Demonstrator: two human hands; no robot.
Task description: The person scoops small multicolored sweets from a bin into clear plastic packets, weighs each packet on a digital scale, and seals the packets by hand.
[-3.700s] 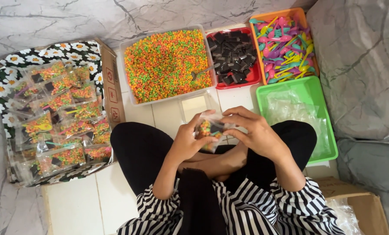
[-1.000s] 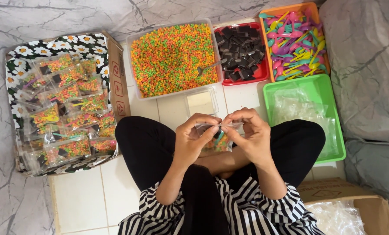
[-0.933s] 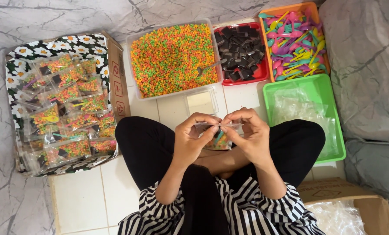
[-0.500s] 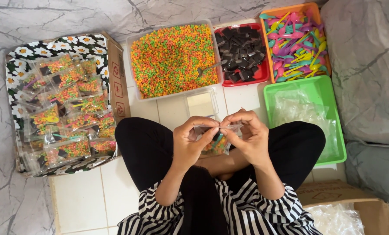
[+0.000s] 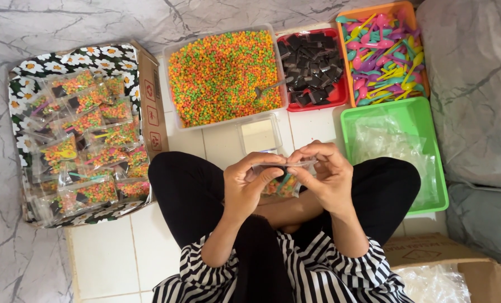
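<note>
Bare tile is lying open just ahead of the knees, with only a small clear tub (image 5: 260, 134) sitting in it; beyond, the sweets tray (image 5: 172, 84), red tray (image 5: 318, 104) and orange tray (image 5: 345, 67) are walling off the far side, a green tray (image 5: 430, 151) is blocking the right, a floral box (image 5: 144, 84) the left

A white tiled floor (image 5: 116, 252) carries a clear bin (image 5: 175, 84), three coloured trays (image 5: 424, 112) and a flowered box (image 5: 20, 73).
</note>
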